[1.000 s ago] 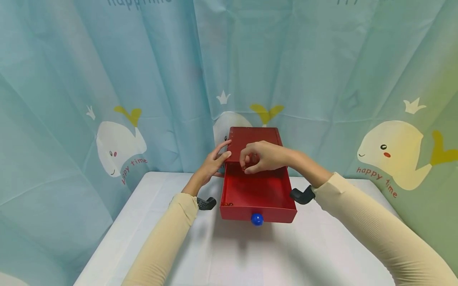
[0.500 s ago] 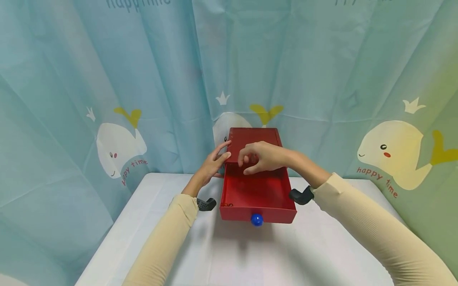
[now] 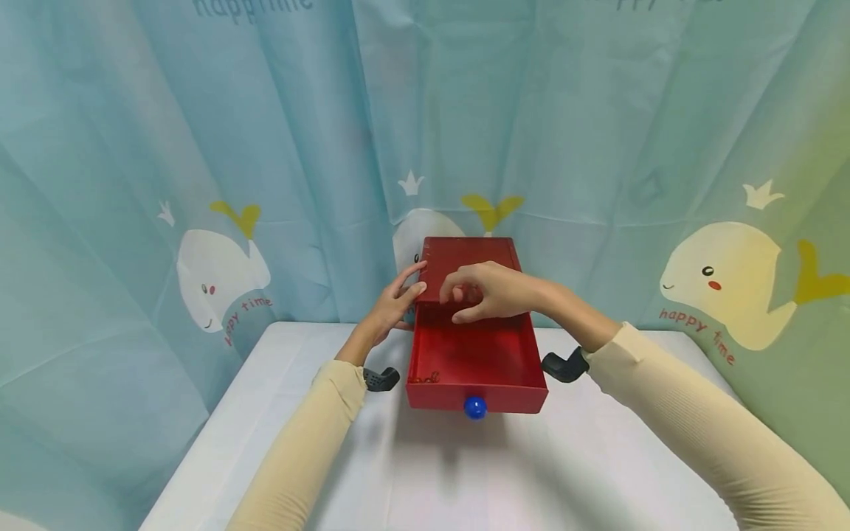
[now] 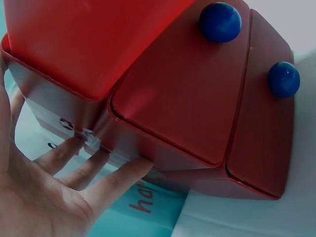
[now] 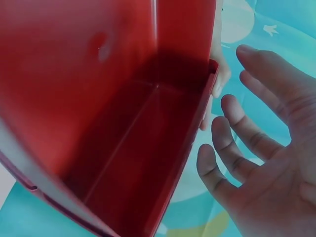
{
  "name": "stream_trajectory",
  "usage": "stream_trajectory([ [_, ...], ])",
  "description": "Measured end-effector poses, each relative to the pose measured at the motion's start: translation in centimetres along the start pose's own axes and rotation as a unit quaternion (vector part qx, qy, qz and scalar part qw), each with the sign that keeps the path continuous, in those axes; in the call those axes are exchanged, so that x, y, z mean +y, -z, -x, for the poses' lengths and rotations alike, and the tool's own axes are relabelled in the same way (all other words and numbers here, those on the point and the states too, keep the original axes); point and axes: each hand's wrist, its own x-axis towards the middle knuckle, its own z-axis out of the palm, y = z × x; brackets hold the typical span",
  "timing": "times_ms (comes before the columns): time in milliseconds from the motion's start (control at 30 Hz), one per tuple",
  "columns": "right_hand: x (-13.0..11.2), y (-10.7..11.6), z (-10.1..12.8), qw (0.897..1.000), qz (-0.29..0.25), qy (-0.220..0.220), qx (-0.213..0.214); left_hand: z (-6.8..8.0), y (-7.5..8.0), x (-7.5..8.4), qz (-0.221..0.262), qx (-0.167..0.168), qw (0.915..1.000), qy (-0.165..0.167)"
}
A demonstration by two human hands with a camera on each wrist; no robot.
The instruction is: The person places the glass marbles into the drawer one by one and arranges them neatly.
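A red drawer cabinet [image 3: 468,254] stands against the curtain with its top drawer [image 3: 514,399] pulled out by a blue knob's [image 3: 474,408] side. Small brown, glossy things [image 3: 425,378] lie in the drawer's front left corner, too small to make out in kind. My left hand [image 3: 390,308] rests on the cabinet's left side, thumb at the top edge; in the left wrist view its fingers [image 4: 121,182] are spread along the side wall. Above the drawer's back part hovers my right hand [image 3: 494,291]. The right wrist view shows its fingers [image 5: 242,128] loosely bent, holding nothing.
Below the top drawer, two closed drawers with blue knobs [image 4: 220,22] show in the left wrist view. A white table [image 3: 279,346] bears the cabinet. Behind it hangs a blue curtain [image 3: 299,147] printed with whales. Dark wrist devices [image 3: 564,364] sit on both arms.
A small brown thing at my right fingertips is gone from them, and the fingers have parted. The brown things in the drawer's front left corner spread further right. The left hand stays put.
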Motion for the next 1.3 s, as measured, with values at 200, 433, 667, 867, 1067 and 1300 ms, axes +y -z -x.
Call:
stream_trajectory([
  [200, -0.2, 0.3, 1.1, 1.0, 0.001, 0.01, 0.023, -0.1, -0.1, 0.2, -0.002, -0.002, 1.0, 0.001],
  [433, -1.1, 0.6, 3.3, 0.998, -0.019, 0.003, 0.052, -0.4, -0.2, 0.2, -0.001, -0.01, 0.9999, 0.002],
  [667, -2.0, 0.6, 5.9, 0.992, -0.054, 0.011, 0.111, -0.7, -0.2, 0.5, 0.005, -0.014, 0.9999, 0.006],
  [867, -2.5, 0.2, 8.3, 0.988, -0.09, 0.007, 0.124, -0.8, 0.0, 0.7, 0.012, -0.02, 0.9996, 0.015],
  [1067, -2.9, -0.3, 10.7, 0.984, -0.118, -0.011, 0.131, -0.8, 0.1, 0.7, 0.019, -0.023, 0.9994, 0.015],
  [1300, -3.8, -1.2, 13.1, 0.98, -0.144, -0.006, 0.134, -0.8, 0.1, 0.9, 0.025, -0.026, 0.9991, 0.021],
])
